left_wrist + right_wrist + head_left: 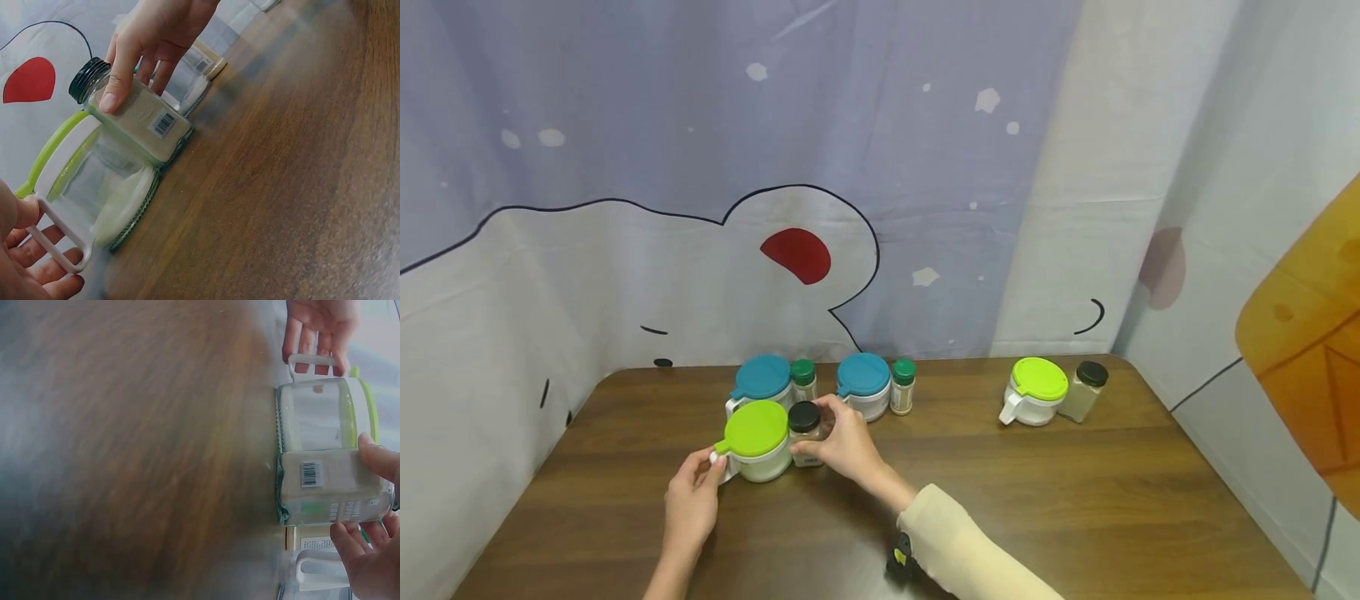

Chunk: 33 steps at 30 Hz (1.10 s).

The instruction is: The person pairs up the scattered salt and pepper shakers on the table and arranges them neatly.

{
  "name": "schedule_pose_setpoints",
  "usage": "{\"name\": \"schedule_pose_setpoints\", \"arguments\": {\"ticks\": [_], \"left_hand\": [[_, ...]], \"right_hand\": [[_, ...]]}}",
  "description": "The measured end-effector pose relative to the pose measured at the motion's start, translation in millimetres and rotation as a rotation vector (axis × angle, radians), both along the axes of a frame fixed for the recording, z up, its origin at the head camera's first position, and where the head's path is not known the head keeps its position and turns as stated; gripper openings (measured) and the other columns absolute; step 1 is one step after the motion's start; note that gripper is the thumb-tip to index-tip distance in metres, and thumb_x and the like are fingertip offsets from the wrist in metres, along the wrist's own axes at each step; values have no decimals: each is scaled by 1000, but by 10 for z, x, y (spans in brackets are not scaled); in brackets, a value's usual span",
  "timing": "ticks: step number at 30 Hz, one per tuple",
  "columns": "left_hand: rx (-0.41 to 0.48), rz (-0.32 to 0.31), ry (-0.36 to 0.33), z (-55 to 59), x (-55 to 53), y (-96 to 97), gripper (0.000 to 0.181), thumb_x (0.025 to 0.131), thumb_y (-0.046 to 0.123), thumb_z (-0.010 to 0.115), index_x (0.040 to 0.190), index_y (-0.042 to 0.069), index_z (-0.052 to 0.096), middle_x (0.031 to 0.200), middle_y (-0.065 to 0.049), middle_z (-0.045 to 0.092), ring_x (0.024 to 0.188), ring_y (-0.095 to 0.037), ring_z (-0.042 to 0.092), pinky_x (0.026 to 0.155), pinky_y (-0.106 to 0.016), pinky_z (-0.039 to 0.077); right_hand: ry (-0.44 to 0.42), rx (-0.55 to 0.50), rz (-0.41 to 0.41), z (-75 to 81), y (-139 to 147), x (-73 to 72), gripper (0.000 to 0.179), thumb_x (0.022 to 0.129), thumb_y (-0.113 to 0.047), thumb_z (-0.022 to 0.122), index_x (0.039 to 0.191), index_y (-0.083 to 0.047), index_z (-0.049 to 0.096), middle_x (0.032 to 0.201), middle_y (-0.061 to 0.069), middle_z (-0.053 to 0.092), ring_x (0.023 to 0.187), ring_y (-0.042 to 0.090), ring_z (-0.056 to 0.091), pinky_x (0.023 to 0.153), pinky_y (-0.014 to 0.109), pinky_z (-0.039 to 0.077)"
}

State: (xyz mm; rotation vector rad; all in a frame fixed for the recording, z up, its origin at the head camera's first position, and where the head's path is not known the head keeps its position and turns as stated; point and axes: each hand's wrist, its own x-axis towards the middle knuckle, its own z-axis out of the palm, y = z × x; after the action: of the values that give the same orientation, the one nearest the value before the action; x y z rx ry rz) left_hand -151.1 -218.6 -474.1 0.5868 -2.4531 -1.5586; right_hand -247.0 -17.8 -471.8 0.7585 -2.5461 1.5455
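A clear jar with a lime-green lid stands on the wooden table, front left of a cluster of jars. My left hand holds its white handle between thumb and fingers. A spice bottle with a black cap stands right against that jar. My right hand grips the bottle from the right, with its thumb on the near face above the barcode label. In the right wrist view the bottle and the jar touch side by side.
Behind them stand two teal-lidded jars, each with a green-capped spice bottle beside it. A second green-lidded jar and a black-capped bottle sit at the back right. A printed curtain hangs behind the table.
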Motion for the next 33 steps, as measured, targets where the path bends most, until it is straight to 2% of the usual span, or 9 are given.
{"name": "schedule_pose_setpoints", "arguments": {"ticks": [10, 17, 19, 21, 24, 27, 29, 31, 33], "left_hand": [[2, 17, 1, 16, 14, 3, 40, 102, 26, 44, 133, 0, 48, 133, -27, 53, 127, -42, 49, 105, -53, 41], [-42, 50, 14, 40, 18, 26, 40, 101, 25, 46, 132, 0, 49, 132, -28, 54, 122, -42, 53, 100, -53, 44], [-63, 80, 49, 45, 16, 46, 37, 100, 21, 49, 130, 0, 52, 131, -27, 56, 121, -39, 55, 99, -43, 48], [-70, 106, 99, 52, 15, 65, 34, 98, 17, 51, 128, 0, 54, 129, -26, 58, 120, -38, 56, 93, -22, 50], [-93, 140, 170, 69, 22, 93, 30, 96, 10, 53, 124, 1, 58, 127, -23, 60, 119, -34, 58, 81, 2, 38], [-122, 153, 208, 105, 41, 116, 30, 95, 8, 53, 124, 2, 59, 127, -21, 61, 120, -34, 57, 88, -9, 45], [-141, 155, 224, 136, 57, 132, 31, 95, 7, 53, 125, 2, 58, 129, -21, 60, 123, -36, 54, 99, -31, 48], [-146, 155, 248, 172, 66, 152, 32, 95, 5, 53, 126, 2, 58, 130, -20, 59, 125, -37, 51, 101, -52, 42], [-148, 157, 269, 199, 77, 173, 33, 94, 4, 53, 126, 3, 58, 131, -18, 59, 127, -37, 50, 103, -55, 40]], "right_hand": [[-13, 24, 1, 25, 5, -19, 60, 64, -21, 90, 113, -5, 59, 104, 10, 71, 86, 15, 65, 73, 18, 53], [-43, 22, 22, 33, 4, -17, 60, 64, -19, 90, 113, -6, 58, 104, 9, 70, 79, 8, 60, 68, 15, 49], [-40, 23, 20, 24, 1, -16, 60, 65, -20, 90, 114, -6, 58, 104, 8, 69, 78, 7, 58, 67, 15, 48], [-29, 29, 19, 12, -1, -13, 61, 66, -21, 89, 116, -6, 57, 105, 8, 69, 79, 7, 57, 68, 15, 48], [16, 51, 21, 3, 5, -4, 62, 67, -23, 88, 118, -7, 57, 107, 7, 69, 83, 9, 60, 70, 16, 49], [55, 71, 19, -4, 12, 7, 62, 68, -23, 88, 120, -7, 57, 108, 7, 69, 89, 13, 63, 74, 18, 52], [63, 73, 17, 1, 17, 14, 63, 68, -23, 88, 121, -8, 57, 109, 7, 69, 92, 16, 64, 76, 21, 54], [60, 65, 16, 7, 20, 17, 63, 69, -22, 87, 122, -9, 57, 110, 6, 68, 95, 17, 64, 79, 23, 55], [58, 46, 20, 16, 28, 19, 62, 69, -20, 87, 122, -9, 57, 112, 6, 67, 98, 18, 64, 82, 26, 55]]}}
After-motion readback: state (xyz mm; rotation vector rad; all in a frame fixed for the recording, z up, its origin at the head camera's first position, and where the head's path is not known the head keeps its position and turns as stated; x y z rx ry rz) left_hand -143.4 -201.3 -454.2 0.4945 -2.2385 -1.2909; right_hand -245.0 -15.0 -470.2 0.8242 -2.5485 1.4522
